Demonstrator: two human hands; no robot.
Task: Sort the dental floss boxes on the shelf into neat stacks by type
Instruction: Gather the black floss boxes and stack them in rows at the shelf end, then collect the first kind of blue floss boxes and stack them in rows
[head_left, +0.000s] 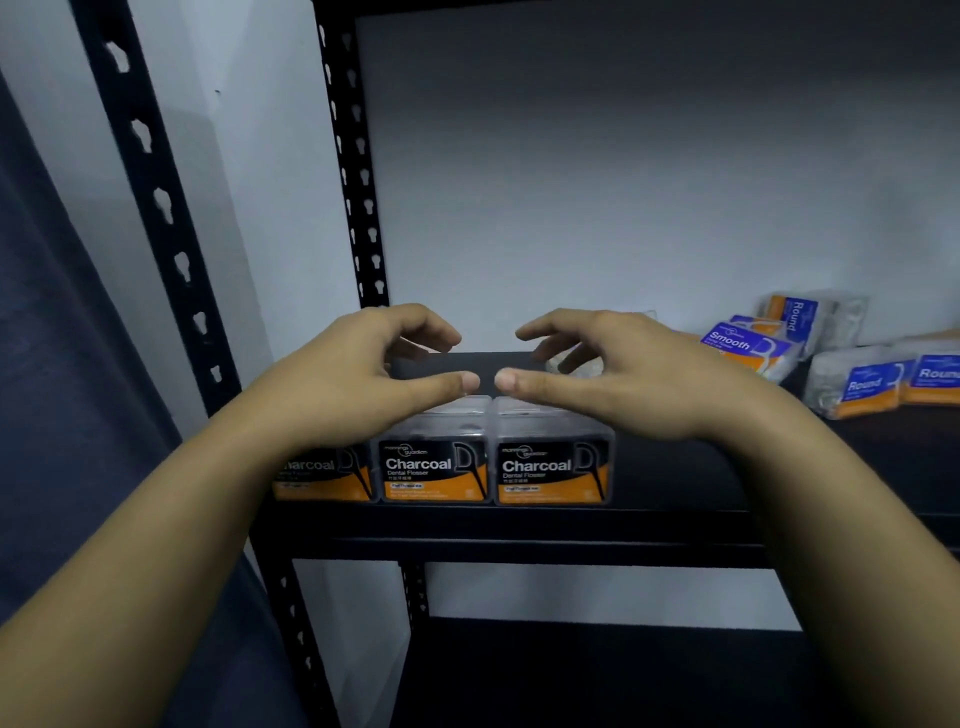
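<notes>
My left hand (358, 379) and right hand (623, 374) are bare. My arms behind them are bare too, with no sleeves, rings or watch.

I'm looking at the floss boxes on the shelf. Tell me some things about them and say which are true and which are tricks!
1. Three Charcoal boxes stand side by side at the shelf front. True.
2. The blue boxes sit to the right. True.
3. The blue boxes are neatly stacked. False: they lie jumbled and tilted.
4. The left hand holds a blue box. False: neither it nor the right hand holds any box.
</notes>
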